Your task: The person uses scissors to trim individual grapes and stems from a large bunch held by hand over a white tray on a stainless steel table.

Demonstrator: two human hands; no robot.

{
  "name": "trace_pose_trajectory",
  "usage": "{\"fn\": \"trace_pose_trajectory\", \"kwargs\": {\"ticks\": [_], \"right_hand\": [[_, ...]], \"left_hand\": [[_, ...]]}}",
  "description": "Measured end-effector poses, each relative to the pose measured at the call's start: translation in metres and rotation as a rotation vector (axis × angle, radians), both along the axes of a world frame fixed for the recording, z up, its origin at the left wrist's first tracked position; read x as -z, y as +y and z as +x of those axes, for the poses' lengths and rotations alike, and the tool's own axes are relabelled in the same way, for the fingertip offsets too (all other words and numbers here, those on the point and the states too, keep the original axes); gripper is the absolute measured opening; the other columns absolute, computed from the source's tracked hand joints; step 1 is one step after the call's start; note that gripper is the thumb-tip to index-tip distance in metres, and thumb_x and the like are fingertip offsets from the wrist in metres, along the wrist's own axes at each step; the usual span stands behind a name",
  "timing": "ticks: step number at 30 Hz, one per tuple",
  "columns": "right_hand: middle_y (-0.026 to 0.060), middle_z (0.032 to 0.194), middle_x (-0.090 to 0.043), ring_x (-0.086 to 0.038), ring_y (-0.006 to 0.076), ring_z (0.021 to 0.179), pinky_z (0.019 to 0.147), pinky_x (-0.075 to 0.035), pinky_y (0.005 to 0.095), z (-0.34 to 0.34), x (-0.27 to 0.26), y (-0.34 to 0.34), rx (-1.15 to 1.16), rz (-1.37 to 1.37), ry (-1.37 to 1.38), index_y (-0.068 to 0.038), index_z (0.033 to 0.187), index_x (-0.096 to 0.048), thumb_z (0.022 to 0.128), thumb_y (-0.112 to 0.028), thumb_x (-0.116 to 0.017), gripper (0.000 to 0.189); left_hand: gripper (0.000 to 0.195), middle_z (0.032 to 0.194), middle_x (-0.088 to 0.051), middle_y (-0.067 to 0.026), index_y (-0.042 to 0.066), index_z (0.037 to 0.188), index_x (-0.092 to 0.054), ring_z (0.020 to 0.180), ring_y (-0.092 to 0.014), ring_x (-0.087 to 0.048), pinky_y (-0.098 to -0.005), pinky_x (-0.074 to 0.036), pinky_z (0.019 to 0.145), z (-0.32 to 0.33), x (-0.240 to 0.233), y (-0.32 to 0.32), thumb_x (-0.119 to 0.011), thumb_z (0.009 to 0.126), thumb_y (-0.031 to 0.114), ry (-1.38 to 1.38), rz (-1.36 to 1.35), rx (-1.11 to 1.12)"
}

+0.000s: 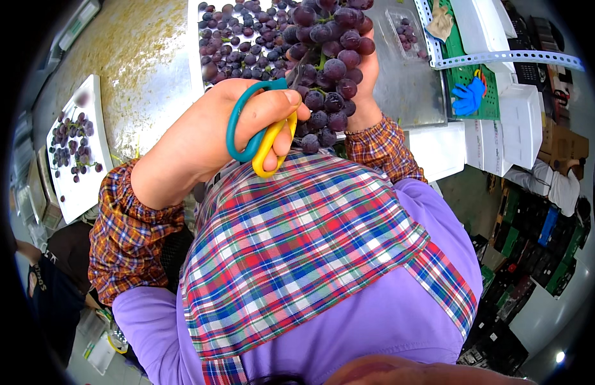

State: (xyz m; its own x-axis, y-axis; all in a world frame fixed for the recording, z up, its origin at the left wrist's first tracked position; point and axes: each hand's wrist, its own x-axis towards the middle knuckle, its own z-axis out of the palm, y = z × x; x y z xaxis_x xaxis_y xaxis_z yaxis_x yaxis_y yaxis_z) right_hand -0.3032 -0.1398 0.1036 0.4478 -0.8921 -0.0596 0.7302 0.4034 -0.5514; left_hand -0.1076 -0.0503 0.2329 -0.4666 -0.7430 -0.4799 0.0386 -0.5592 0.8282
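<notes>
My left hand (206, 120) grips a pair of small scissors (244, 126) with a teal and a yellow handle loop. Their blades point up into a bunch of dark purple grapes (335, 70), between the stems and berries. Behind that bunch, my right hand (368, 79) supports it from the far right side; most of its fingers are hidden by the fruit. Just beyond the hands lies a white tray (195, 48) of many loose grapes, partly covered by the bunch. My checked sleeves and plaid apron (297, 240) fill the near view.
A metal table (148, 62) carries plant debris. On the left, a white board (96, 139) holds thin grape clusters. A clear plastic punnet (392, 29) with grapes is at right, near a perforated metal strip (504, 57), a green crate (492, 98) with a blue glove (468, 96), and white foam boxes (521, 120).
</notes>
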Motion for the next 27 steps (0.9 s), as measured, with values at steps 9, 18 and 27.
{"fn": "trace_pose_trajectory", "kwargs": {"ticks": [9, 18, 27], "right_hand": [[0.0113, 0.129, -0.055, -0.056, 0.0287, 0.116, 0.1, -0.047, 0.0496, 0.003, -0.011, 0.004, 0.044, 0.009, -0.05, -0.011, 0.133, -0.046, 0.101, -0.054, -0.024, 0.058], [0.0204, 0.143, -0.04, -0.048, 0.0406, 0.124, 0.096, -0.048, 0.0594, -0.01, -0.009, 0.0, -0.316, 0.07, -0.395, -0.008, 0.145, -0.032, 0.098, -0.051, -0.033, 0.064], [0.0213, 0.151, -0.025, -0.037, 0.0451, 0.132, 0.095, -0.049, 0.0596, -0.016, 0.014, -0.009, -0.66, 0.062, -0.698, -0.008, 0.148, -0.024, 0.095, -0.049, -0.047, 0.071]], "left_hand": [[0.044, 0.058, -0.054, -0.0015, -0.01, 0.105, -0.06, 0.046, -0.01, -0.05, -0.024, -0.042, 0.046, 0.009, 0.003, 0.002, -0.049, 0.097, 0.032, 0.007, 0.001, -0.012], [0.037, 0.062, -0.057, -0.0023, -0.005, 0.11, -0.061, 0.047, -0.009, -0.052, -0.0217, -0.042, 0.048, 0.025, 0.007, 0.022, -0.05, 0.097, 0.028, -0.184, -0.001, -0.083], [0.033, 0.076, -0.065, -0.0028, -0.003, 0.121, -0.059, 0.062, -0.005, -0.054, -0.0199, -0.044, 0.057, 0.027, 0.015, 0.043, -0.06, 0.092, 0.013, -0.177, -0.102, 0.095]]}}
